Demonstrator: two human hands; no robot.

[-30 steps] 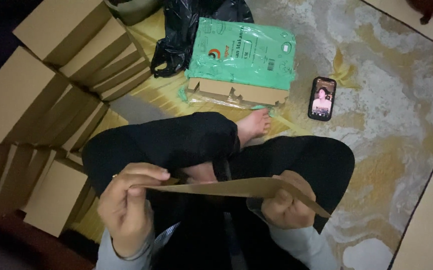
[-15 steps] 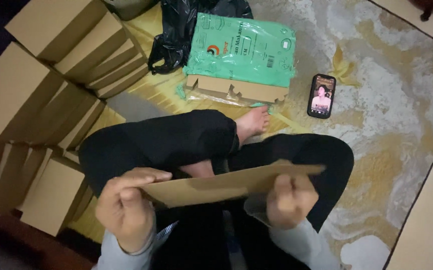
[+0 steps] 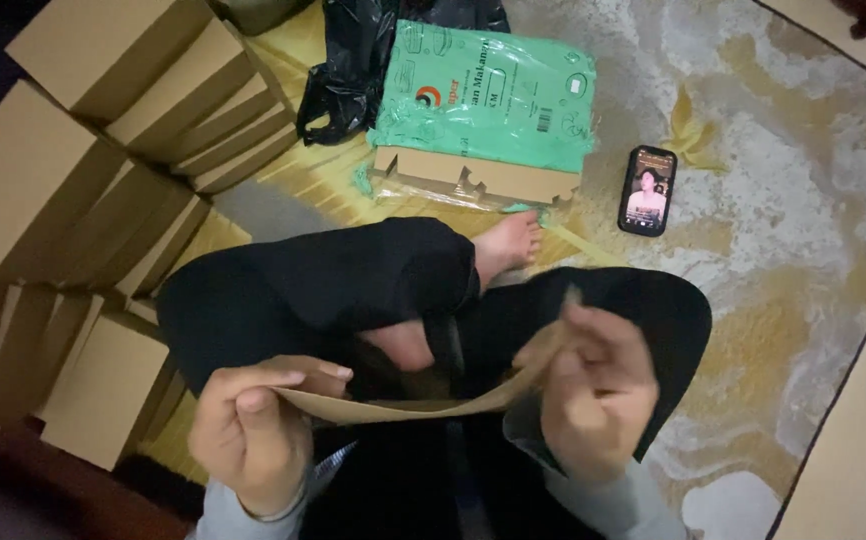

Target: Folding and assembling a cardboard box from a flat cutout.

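The person sits cross-legged on a marbled grey and gold mat (image 3: pixel 803 200), holding a flat brown cardboard sheet (image 3: pixel 413 405) over the lap between both hands. Half a second ago the sheet lay nearly flat and broad, tilted toward the camera; now it sags into a shallow curve, seen almost edge-on, its right end bent upward. The left hand (image 3: pixel 248 430) stays at much the same spot, fingers curled closed over the sheet's left end with the thumb pressed on top. The right hand (image 3: pixel 593 390) has risen and turned; it is blurred with motion, its fingers closed narrowly about the raised right end of the sheet near the right knee. A bare foot (image 3: pixel 508 245) shows beyond the black trousers. At the mat's far edge a green plastic package (image 3: pixel 488 90) rests on a stack of die-cut cardboard blanks (image 3: pixel 473 180), with a black plastic bag (image 3: pixel 353 70) just beside it on the left. A phone (image 3: pixel 647 190) with a lit screen lies to the right of the package, unchanged. Folded brown boxes (image 3: pixel 83 170) are piled along the mat's left side.
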